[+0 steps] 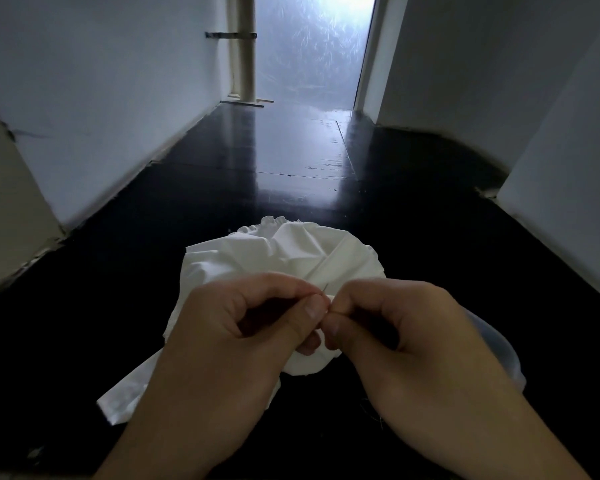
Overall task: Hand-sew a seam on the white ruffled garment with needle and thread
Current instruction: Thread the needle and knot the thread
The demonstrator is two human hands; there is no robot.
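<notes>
So, head view: the white ruffled garment (284,251) lies bunched on the dark glossy floor (430,271), mid-hallway. The left hand (243,327) pinches a fold of it, and the right hand (395,327) pinches the needle (325,287) right where the fingertips meet. Can't really make out the thread.

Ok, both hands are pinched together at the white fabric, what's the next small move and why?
Probably draw the needle up and away with the right hand, since its tip shows just above the pinching fingertips, while the left hand grips the white ruffled garment. The thread cannot be made out.
</notes>
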